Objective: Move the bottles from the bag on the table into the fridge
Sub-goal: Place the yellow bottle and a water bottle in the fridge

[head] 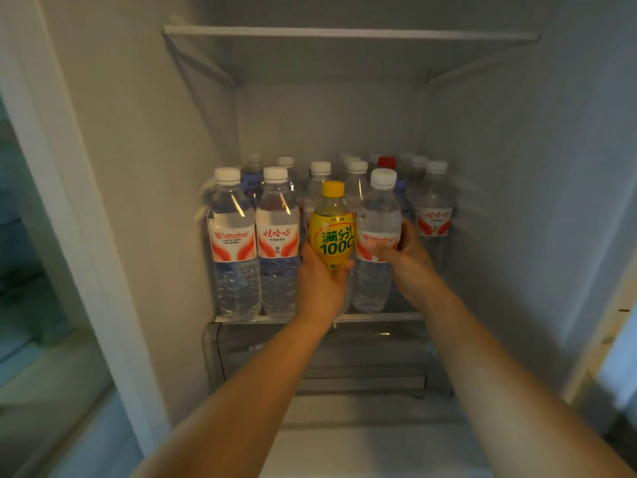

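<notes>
A: Fridge (148, 188) first. What stands inside?

B: One glass shelf (379, 317) crowded with clear water bottles, several rows deep. Take that shelf as the marker: the front row stands along its front edge, and a red-capped bottle (386, 162) sits at the back.

A: And the hands?

B: Both are at the shelf's front edge. The right hand (408, 260) holds a water bottle (377, 236), its grip curled round the label. The left hand (322, 281) holds the yellow bottle (332, 229) from below, grip closed round the lower body, in the gap left of the water bottle.

A: Is the yellow one down on the shelf yet?

B: I can't tell; the hand hides its base.

A: What could go wrong?

B: The gap looks tight. Pushing the yellow bottle in could nudge its neighbours and topple one. Letting go before the base sits flat could tip it off the shelf's front edge toward the drawer (310, 357) below.
</notes>
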